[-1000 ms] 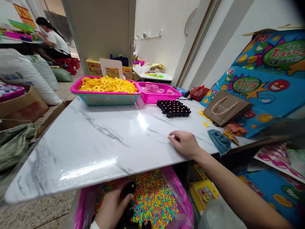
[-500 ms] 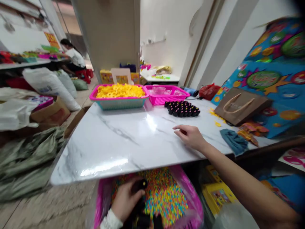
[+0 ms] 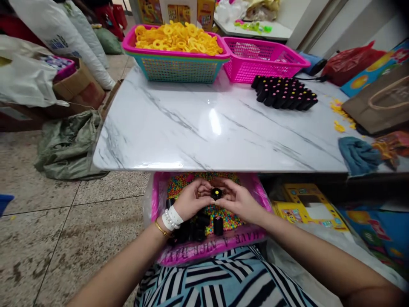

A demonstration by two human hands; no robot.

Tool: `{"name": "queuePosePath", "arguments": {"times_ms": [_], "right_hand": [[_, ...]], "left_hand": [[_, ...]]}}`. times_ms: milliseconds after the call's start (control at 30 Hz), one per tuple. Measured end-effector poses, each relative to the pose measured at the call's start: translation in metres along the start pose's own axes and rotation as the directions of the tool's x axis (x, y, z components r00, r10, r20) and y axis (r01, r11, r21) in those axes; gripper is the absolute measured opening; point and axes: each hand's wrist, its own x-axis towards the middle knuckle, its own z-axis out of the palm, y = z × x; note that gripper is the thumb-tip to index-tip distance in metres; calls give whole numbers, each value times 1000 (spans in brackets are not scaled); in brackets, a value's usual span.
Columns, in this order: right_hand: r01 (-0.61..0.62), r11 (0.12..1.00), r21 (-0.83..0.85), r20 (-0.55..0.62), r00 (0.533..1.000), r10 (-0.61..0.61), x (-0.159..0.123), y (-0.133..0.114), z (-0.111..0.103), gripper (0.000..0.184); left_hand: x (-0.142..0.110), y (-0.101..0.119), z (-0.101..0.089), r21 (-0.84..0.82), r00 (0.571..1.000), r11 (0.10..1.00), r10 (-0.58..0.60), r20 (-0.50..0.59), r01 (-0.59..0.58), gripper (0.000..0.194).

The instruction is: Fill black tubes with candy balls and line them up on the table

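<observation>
My left hand [image 3: 191, 201] and my right hand [image 3: 242, 204] meet over the pink basket [image 3: 191, 252] below the table edge. Between their fingertips is a small black cylinder [image 3: 216, 194] with a yellow dot in its end, gripped from both sides. Small multicoloured balls [image 3: 180, 186] fill the basket beneath. Several loose black cylinders [image 3: 218, 226] lie on the balls, near my left wrist and the basket's near side. My palms and some fingers hide part of the balls.
On the marbled white table [image 3: 179, 140] stand a basket of yellow ring-shaped pieces [image 3: 182, 40], another pink basket [image 3: 265, 64] and a block of upright black cylinders [image 3: 286, 93]. A blue cloth [image 3: 359, 155] and a brown paper bag [image 3: 380, 104] are at right. Yellow boxes [image 3: 309, 209] sit below.
My right hand has come down from over the table to join my left at the black cylinder. My view has tilted down onto the basket.
</observation>
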Motion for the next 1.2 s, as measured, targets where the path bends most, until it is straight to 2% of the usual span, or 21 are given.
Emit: {"name": "queuePosePath", "arguments": {"times_ms": [67, 133, 167, 200, 233, 300, 367, 400, 433, 500, 567, 667, 767, 900, 1033, 1100, 1200], "right_hand": [[4, 998, 65, -25, 1000, -3, 3, -1, 3, 43], [84, 995, -60, -59, 994, -88, 5, -3, -2, 36], [144, 971, -191, -48, 987, -156, 5, -3, -8, 34], [206, 912, -356, 1, 976, -220, 6, -3, -15, 32], [259, 811, -525, 79, 963, -256, 6, -3, -24, 30], [330, 536, -777, 258, 944, -208, 6, 0, -39, 29], [382, 315, -869, 383, 922, -60, 3, 3, -47, 31], [411, 260, -874, 429, 903, 11, 1, 4, -47, 31], [443, 246, -862, 470, 880, 62, -2, 4, -46, 31], [481, 313, -819, 532, 841, 97, -7, 4, -41, 32], [459, 469, -755, 550, 833, 69, -11, 4, -37, 33], [342, 708, -618, 468, 884, -19, -14, 2, -42, 36], [240, 825, -512, 315, 946, -79, -16, -3, -55, 35], [229, 845, -484, 232, 964, -129, -19, -18, -64, 31], [300, 794, -529, 232, 951, -205, -23, -41, -62, 29], [315, 791, -524, 223, 947, -230, -24, -54, -63, 29], [279, 768, -577, 58, 952, -302, -16, -71, -76, 30]], "left_hand": [[-2, 1, -1, 108, 991, 988, 117, -62, -110, 30], [-2, 2, -5, 363, 969, 912, 234, -79, -190, 20], [-2, 3, -7, 506, 957, 836, 284, -67, -213, 16], [-2, 3, -10, 633, 948, 743, 315, -46, -216, 15], [-2, 4, -12, 735, 946, 648, 323, -27, -200, 15], [-2, 4, -16, 863, 961, 487, 278, -10, -132, 17], [-3, 4, -17, 919, 984, 380, 177, 35, -101, 20], [-4, 4, -17, 930, 989, 349, 126, 77, -117, 23], [-5, 4, -16, 934, 989, 326, 84, 122, -143, 26], [-8, 4, -15, 941, 983, 285, 23, 184, -183, 32], [-10, 5, -14, 952, 983, 250, -6, 181, -174, 35], [-13, 6, -17, 967, 992, 230, -19, 121, -114, 30], [-12, 6, -21, 968, 994, 235, -41, 105, -92, 28], [-9, 8, -22, 937, 981, 314, -69, 182, -152, 28], [-7, 12, -17, 850, 964, 462, 42, 262, -251, 27], [-7, 12, -15, 826, 962, 497, 85, 258, -266, 27], [-8, 11, -15, 834, 969, 495, 94, 228, -245, 27]]}}
